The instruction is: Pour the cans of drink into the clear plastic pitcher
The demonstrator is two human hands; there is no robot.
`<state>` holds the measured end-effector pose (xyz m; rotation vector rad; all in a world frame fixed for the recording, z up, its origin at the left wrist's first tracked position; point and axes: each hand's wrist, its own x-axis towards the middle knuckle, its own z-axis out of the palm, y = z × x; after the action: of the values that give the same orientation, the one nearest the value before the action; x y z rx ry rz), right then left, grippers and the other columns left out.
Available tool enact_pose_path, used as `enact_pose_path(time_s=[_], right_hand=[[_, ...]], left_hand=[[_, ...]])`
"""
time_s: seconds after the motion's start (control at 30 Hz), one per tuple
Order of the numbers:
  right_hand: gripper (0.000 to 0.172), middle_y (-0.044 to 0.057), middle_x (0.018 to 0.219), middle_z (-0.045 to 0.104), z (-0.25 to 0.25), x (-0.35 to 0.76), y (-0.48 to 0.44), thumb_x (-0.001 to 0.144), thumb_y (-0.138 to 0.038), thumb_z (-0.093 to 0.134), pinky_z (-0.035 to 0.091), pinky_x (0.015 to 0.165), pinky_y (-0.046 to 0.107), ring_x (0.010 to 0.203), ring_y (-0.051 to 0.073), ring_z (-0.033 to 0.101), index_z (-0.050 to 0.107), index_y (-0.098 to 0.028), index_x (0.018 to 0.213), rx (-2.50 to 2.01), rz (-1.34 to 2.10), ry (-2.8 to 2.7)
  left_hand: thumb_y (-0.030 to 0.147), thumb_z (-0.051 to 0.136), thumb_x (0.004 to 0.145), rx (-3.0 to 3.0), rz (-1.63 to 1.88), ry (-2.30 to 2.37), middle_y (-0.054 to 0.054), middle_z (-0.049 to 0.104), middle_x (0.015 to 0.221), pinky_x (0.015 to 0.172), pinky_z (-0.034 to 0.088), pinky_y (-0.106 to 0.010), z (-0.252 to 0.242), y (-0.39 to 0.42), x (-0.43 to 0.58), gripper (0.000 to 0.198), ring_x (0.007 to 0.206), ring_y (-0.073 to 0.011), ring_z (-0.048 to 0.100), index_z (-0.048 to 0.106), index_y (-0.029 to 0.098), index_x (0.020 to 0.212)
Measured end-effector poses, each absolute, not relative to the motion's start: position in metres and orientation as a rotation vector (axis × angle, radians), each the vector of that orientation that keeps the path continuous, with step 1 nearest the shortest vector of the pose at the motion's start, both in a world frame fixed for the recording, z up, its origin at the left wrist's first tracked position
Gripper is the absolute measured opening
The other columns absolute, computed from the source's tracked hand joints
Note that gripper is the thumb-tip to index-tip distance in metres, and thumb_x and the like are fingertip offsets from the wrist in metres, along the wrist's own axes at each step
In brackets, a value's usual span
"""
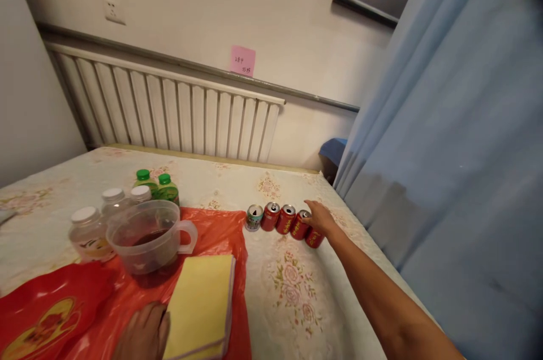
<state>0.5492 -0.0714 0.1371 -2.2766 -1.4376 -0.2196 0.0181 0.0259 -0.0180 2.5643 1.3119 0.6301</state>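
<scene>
My right hand reaches over the right end of a row of cans, its thumb and fingers apart. It is just above the last red can, and the thumb comes close to the rim of the neighbouring red can. More red cans stand to the left, and a green and white can ends the row, its top opened. Beside a yellow pad or stack of cloth, my left hand lies palm down on red plastic sheeting, fingers loosely extended.
A clear plastic measuring jug with dark liquid stands at left. Behind it are white-capped jars and green-capped bottles. A red tray lies at front left. A blue curtain hangs at right, a radiator behind.
</scene>
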Motion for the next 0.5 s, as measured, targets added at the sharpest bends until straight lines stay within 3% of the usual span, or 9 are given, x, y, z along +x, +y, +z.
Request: enact_pose_path(time_s=[0.17,0.5], right_hand=[[0.031,0.008,0.122,0.061,0.136,0.544,-0.049,0.094,-0.034,0.060,0.053,0.089,0.044,0.104,0.022,0.062,0.059,-0.017,0.120,-2.515,-0.042,-1.523],[0.031,0.007,0.123,0.061,0.143,0.535,-0.047,0.093,-0.034,0.060,0.054,0.086,0.042,0.104,0.023,0.063,0.059,-0.019,0.121,-2.606,0.155,-1.486]], left_hand=[[0.040,0.037,0.094,2.546,0.608,1.306,-0.011,0.067,0.099,0.088,0.045,-0.041,-0.015,0.024,0.018,0.036,0.094,-0.0271,0.061,0.065,0.017,0.096],[0.039,0.034,0.095,2.528,0.579,1.304,-0.010,0.065,0.099,0.090,0.043,-0.043,-0.014,0.022,0.020,0.034,0.095,-0.0266,0.059,0.062,0.018,0.096]])
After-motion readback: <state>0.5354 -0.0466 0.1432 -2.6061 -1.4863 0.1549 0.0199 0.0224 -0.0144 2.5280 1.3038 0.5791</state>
